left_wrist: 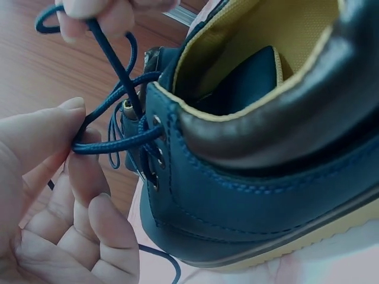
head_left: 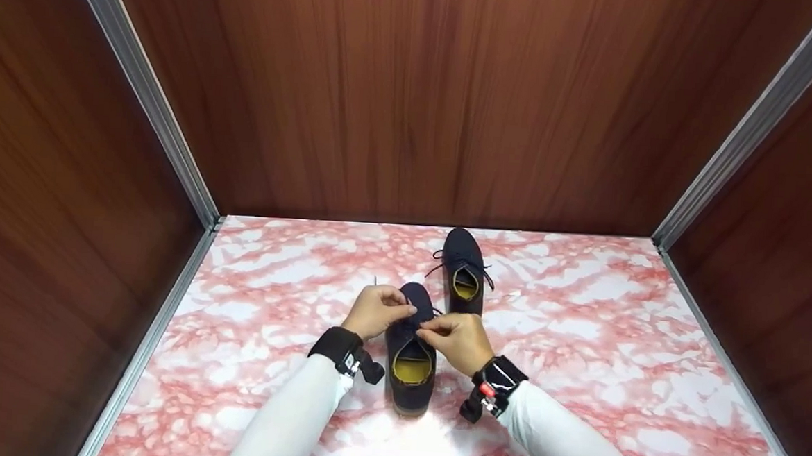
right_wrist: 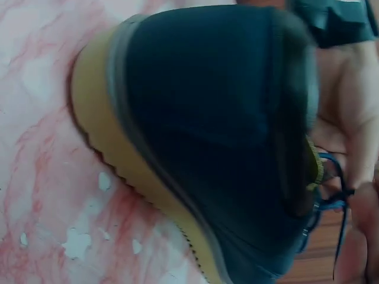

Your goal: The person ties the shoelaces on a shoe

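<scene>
Shoelace [left_wrist: 115, 144] strands are being pinched by my left hand [head_left: 379, 311] and right hand [head_left: 462, 341], equally near; navy lace-up shoe [left_wrist: 237, 207] is lying beneath my fingertips, toe pointing away.

- Head view: glare burns the marbled surface [head_left: 581, 334] white at six o'clock, and the side panels [head_left: 55, 168] sink into gloom at nine and three!
- Over to the left wrist: cool blue cast, fairly sharp lace [left_wrist: 115, 144], pale sheen on the dark shoe [left_wrist: 219, 207], bleached corner at five.
- Right wrist now: dimmer, softer, the shoe blurred, seemingly by motion.
</scene>
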A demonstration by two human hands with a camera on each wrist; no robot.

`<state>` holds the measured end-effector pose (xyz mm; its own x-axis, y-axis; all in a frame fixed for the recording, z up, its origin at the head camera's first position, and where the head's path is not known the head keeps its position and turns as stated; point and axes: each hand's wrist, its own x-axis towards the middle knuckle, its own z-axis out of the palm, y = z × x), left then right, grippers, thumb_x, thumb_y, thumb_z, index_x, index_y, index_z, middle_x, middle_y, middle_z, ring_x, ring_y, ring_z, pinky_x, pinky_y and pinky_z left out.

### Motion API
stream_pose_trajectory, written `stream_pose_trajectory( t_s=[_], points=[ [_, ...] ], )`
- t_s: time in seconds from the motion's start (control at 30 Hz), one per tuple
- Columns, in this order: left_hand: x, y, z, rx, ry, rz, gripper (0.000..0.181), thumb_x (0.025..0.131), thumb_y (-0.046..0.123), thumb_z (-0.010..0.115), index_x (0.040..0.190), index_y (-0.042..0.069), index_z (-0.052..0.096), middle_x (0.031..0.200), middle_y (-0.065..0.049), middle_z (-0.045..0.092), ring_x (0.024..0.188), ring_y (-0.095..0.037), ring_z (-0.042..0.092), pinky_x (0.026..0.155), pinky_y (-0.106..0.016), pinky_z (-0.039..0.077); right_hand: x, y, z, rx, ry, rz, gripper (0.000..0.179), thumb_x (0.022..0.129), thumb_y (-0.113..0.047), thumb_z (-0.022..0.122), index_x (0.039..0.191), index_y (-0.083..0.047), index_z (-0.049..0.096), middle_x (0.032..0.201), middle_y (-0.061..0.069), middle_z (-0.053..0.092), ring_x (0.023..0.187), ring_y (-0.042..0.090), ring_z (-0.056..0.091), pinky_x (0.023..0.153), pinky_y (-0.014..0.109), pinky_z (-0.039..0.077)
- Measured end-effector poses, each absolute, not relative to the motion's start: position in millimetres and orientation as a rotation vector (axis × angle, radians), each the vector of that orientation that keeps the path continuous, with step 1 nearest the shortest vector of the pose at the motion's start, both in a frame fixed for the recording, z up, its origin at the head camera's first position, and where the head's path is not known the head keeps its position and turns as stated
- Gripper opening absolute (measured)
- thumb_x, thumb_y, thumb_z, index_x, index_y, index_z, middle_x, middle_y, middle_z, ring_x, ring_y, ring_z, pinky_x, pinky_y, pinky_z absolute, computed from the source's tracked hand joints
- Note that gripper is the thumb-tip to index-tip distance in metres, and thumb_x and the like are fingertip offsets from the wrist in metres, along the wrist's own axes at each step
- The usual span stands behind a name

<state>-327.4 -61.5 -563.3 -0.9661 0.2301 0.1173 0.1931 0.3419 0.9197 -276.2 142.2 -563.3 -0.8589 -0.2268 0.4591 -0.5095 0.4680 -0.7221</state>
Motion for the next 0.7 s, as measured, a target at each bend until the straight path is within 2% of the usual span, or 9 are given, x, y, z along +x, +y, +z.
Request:
stream_pose_trajectory(
  t_s=[0.17,0.33,0.5,0.7],
  points=[
    [-327,-64,-569,0.338,2.513,1.765,0.016,0.087,0.011,0.083,0.087,0.0,0.073,0.079,0.0,0.071,0.067,-0.003,0.061,0.061,-0.017,0.05,-282,134,-571,0.573,-2.423,1.119,0.008,0.078,-0.01,0.091,0.08,-0.012,0.084,0.078,0.0,0.08,0.067,0.007,0.07,0.063,0.019,0.056],
    [-323,-65,-571,0.317,2.481,1.752,0.015,0.087,0.01,0.082,0.088,-0.001,0.072,0.079,0.0,0.07,0.068,-0.003,0.061,0.062,-0.018,0.051,-283,136,-576,0.485,-2.513,1.113,0.014,0.078,-0.015,0.092,0.073,-0.016,0.078,0.071,-0.005,0.076,0.06,0.001,0.061,0.057,0.019,0.051],
    [-319,-67,-571,0.317,2.458,1.737,0.014,0.087,0.009,0.081,0.09,-0.001,0.072,0.081,-0.002,0.072,0.069,-0.004,0.062,0.065,-0.018,0.053,-280,145,-574,0.482,-2.589,1.219,0.019,0.077,-0.019,0.093,0.071,-0.016,0.075,0.068,-0.005,0.073,0.06,-0.002,0.056,0.057,0.018,0.049],
    [-319,-70,-575,0.348,2.474,1.719,0.015,0.086,0.008,0.081,0.09,-0.001,0.07,0.086,-0.007,0.074,0.073,-0.004,0.064,0.067,-0.017,0.053,-279,164,-565,0.483,-2.67,1.31,0.021,0.077,-0.019,0.093,0.07,-0.016,0.073,0.066,-0.004,0.07,0.058,0.0,0.056,0.056,0.02,0.05]
  ],
)
